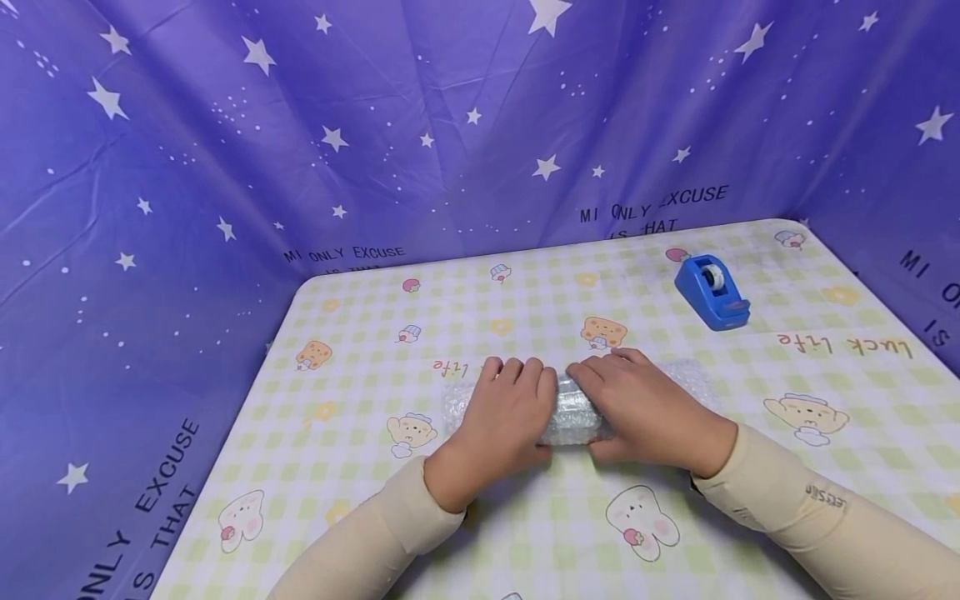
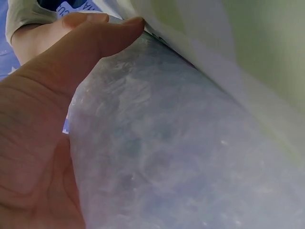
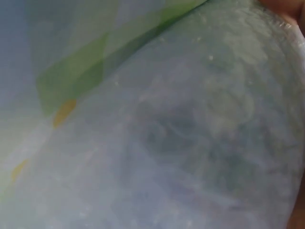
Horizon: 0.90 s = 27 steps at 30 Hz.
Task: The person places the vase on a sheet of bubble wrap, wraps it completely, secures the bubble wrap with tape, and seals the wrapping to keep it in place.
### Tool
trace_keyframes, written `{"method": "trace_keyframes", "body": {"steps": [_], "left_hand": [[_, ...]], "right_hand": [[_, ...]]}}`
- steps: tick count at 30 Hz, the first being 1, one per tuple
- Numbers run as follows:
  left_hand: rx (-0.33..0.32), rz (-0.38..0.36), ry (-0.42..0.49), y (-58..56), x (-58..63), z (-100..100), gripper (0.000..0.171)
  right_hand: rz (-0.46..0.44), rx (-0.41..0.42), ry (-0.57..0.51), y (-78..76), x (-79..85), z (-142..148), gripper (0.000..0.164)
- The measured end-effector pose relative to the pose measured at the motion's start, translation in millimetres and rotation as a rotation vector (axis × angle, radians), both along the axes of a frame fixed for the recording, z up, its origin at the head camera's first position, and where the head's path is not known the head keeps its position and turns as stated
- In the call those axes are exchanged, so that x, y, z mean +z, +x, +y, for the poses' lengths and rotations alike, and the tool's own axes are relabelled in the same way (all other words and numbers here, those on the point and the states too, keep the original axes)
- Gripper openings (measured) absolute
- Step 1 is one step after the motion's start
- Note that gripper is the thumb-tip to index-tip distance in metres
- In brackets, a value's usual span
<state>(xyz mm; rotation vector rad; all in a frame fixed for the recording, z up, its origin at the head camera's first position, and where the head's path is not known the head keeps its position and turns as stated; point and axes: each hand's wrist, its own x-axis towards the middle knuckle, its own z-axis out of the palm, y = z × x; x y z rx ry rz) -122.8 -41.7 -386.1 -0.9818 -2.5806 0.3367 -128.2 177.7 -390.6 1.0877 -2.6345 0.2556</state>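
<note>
A roll of clear bubble wrap (image 1: 573, 410) lies across the tabletop in front of the person, with its ends reaching out past both hands. From above, the left hand (image 1: 510, 417) grips the roll's left half, fingers curled over the far side and thumb at the near side. The right hand (image 1: 645, 408) holds the right half the same way, a small gap from the left. Close up in the left wrist view, the bubble wrap (image 2: 176, 133) bulges against the left palm. In the right wrist view it fills most of the picture. Whatever is inside cannot be made out.
A blue tape dispenser (image 1: 712, 293) with a tape roll stands at the back right of the table. The table (image 1: 352, 400) wears a green-checked cloth with cartoon prints. A purple starred curtain (image 1: 420, 125) hangs behind it and along the sides.
</note>
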Motion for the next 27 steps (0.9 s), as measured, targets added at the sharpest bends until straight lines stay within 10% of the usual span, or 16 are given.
{"method": "trace_keyframes", "body": {"steps": [27], "left_hand": [[-0.072, -0.057, 0.109, -9.7, 1.3, -5.8, 0.071]], "right_hand": [[0.021, -0.067, 0.079, 3.7, -0.2, -0.8, 0.103]]}}
